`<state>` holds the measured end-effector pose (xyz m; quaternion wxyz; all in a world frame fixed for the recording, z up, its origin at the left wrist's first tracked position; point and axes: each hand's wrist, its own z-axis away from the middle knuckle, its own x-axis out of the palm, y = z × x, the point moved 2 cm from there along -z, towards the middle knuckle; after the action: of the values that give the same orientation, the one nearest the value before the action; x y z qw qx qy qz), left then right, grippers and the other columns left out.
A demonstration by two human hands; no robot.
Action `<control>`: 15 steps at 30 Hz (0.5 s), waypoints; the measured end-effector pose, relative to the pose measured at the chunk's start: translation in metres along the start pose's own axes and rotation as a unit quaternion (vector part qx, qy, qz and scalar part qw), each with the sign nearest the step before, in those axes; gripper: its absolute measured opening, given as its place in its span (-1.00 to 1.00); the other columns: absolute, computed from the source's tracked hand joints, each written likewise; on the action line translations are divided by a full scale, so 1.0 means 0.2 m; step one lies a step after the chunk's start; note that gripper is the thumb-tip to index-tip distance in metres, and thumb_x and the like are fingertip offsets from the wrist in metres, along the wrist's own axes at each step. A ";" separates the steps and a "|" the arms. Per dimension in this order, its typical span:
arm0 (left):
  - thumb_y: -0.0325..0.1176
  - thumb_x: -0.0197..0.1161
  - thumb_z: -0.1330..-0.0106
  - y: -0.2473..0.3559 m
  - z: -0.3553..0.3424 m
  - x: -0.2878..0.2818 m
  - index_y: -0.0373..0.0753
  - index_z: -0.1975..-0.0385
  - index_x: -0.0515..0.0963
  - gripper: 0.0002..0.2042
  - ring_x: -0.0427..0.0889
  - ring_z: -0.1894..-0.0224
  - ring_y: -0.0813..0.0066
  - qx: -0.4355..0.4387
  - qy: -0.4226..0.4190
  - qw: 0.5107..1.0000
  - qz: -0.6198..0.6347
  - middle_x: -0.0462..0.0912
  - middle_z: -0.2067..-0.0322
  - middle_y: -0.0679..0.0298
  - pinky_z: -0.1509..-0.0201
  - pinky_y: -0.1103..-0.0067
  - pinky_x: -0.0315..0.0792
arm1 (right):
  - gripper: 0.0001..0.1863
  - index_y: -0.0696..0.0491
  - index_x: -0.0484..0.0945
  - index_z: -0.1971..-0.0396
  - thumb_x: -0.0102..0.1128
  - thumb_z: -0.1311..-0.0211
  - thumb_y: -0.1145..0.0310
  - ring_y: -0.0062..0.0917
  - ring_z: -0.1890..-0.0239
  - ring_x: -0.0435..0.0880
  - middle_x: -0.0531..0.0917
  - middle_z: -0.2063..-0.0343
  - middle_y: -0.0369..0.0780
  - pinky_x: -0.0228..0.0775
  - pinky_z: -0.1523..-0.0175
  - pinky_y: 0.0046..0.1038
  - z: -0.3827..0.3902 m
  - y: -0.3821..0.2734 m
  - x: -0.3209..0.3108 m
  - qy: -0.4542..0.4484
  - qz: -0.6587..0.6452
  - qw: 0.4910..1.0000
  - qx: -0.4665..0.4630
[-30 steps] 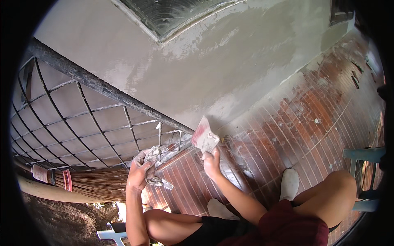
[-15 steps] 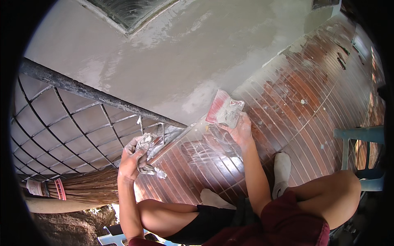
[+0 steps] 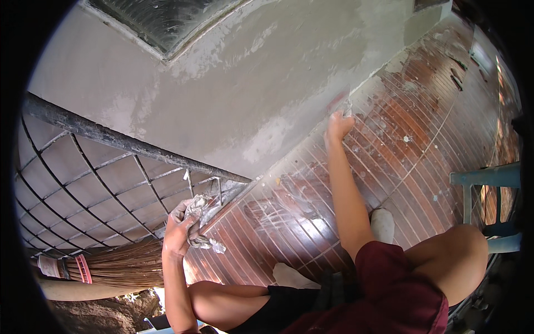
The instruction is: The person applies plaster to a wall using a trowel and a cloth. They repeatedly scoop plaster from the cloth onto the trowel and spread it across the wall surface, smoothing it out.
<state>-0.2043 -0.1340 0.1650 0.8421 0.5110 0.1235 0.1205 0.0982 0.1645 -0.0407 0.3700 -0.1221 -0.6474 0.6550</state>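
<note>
My right hand (image 3: 339,125) is stretched out to the foot of the grey plastered wall (image 3: 222,100), closed on a red putty spreader (image 3: 336,102). The spreader is blurred and seen nearly edge-on, at the line where wall and floor meet. Closer to me on the left, my left hand (image 3: 178,229) grips a crumpled, whitish-grey smeared rag (image 3: 196,207). Part of the rag hangs down below the fingers. Pale powder or putty coats the left fingers. That hand is beside the lower end of a metal mesh panel (image 3: 114,172).
The brown tiled floor (image 3: 267,245) has white smears and specks. A stick broom (image 3: 119,264) lies at the left under the mesh. At the right stands a blue-green plastic stool or chair (image 3: 484,178). A dark window (image 3: 161,25) is set in the wall.
My right hand has moved forward with the spreader, from above the floor to the wall's base, and the spreader has turned edge-on. The left hand keeps its rag, nearly still.
</note>
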 end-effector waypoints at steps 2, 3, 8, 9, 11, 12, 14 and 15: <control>-0.64 0.09 -0.21 -0.01 0.02 -0.03 -0.29 0.05 0.44 -0.71 0.23 0.67 0.77 -0.005 0.004 1.000 0.001 0.40 0.56 0.46 0.66 0.75 0.05 | -0.58 0.37 0.42 -0.02 -0.03 -0.12 0.60 -0.19 0.06 0.60 0.60 0.13 0.09 0.39 -0.06 -0.38 -0.06 -0.03 0.13 0.038 0.078 0.993 -0.078; -0.64 0.10 -0.20 -0.02 0.03 -0.05 -0.28 0.06 0.44 -0.70 0.22 0.68 0.76 -0.004 0.002 1.000 0.007 0.39 0.56 0.46 0.67 0.75 0.05 | -0.54 0.37 0.40 -0.06 -0.02 -0.08 0.61 -0.11 0.01 0.59 0.58 0.09 0.15 0.38 -0.10 -0.35 -0.06 -0.03 0.18 0.064 0.119 0.983 -0.123; -0.60 0.15 -0.22 -0.06 0.11 -0.15 -0.28 0.07 0.43 -0.73 0.21 0.70 0.78 -0.009 0.032 0.999 0.026 0.41 0.54 0.45 0.68 0.75 0.06 | -0.46 0.33 0.39 -0.09 0.05 0.01 0.60 0.03 0.06 0.58 0.56 0.13 0.24 0.42 -0.08 -0.26 0.04 0.00 0.34 -0.007 0.248 0.965 -0.091; -0.59 0.16 -0.22 -0.07 0.13 -0.17 -0.28 0.07 0.43 -0.73 0.21 0.70 0.78 -0.003 0.038 0.999 0.025 0.41 0.54 0.44 0.68 0.75 0.06 | -0.46 0.33 0.40 -0.08 0.06 0.02 0.60 0.03 0.10 0.60 0.57 0.17 0.24 0.44 -0.05 -0.24 0.07 0.01 0.34 -0.010 0.255 0.964 -0.077; -0.58 0.18 -0.23 -0.08 0.16 -0.21 -0.28 0.06 0.43 -0.73 0.22 0.69 0.78 0.012 0.047 0.998 0.034 0.42 0.55 0.45 0.68 0.75 0.05 | -0.48 0.35 0.41 -0.05 0.06 0.03 0.61 0.05 0.17 0.62 0.59 0.23 0.24 0.45 0.01 -0.22 0.13 0.00 0.34 -0.020 0.263 0.962 -0.065; -0.58 0.18 -0.23 -0.08 0.18 -0.22 -0.28 0.06 0.43 -0.72 0.22 0.69 0.78 0.007 0.055 0.998 0.031 0.42 0.55 0.45 0.68 0.75 0.05 | -0.49 0.36 0.42 -0.03 0.06 0.04 0.61 0.05 0.20 0.63 0.60 0.26 0.23 0.46 0.03 -0.21 0.16 0.00 0.34 -0.017 0.278 0.958 -0.067; -0.58 0.18 -0.23 -0.10 0.22 -0.25 -0.28 0.05 0.43 -0.72 0.21 0.69 0.78 -0.002 0.072 0.997 0.031 0.41 0.55 0.45 0.68 0.76 0.04 | -0.51 0.37 0.44 0.00 0.06 0.05 0.62 0.06 0.22 0.62 0.60 0.28 0.23 0.44 0.03 -0.20 0.23 0.00 0.34 -0.028 0.259 0.963 -0.076; -0.58 0.18 -0.22 -0.10 0.23 -0.26 -0.29 0.05 0.43 -0.71 0.20 0.70 0.78 0.000 0.071 0.997 0.037 0.41 0.56 0.45 0.68 0.77 0.03 | -0.52 0.38 0.45 0.02 0.05 0.05 0.62 0.06 0.23 0.62 0.60 0.30 0.23 0.44 0.03 -0.19 0.27 0.00 0.34 -0.034 0.255 0.962 -0.091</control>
<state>-0.2361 -0.1994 0.1717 0.8263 0.5053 0.1638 0.1873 0.0160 0.1673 -0.0110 0.1554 -0.2939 -0.6641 0.6697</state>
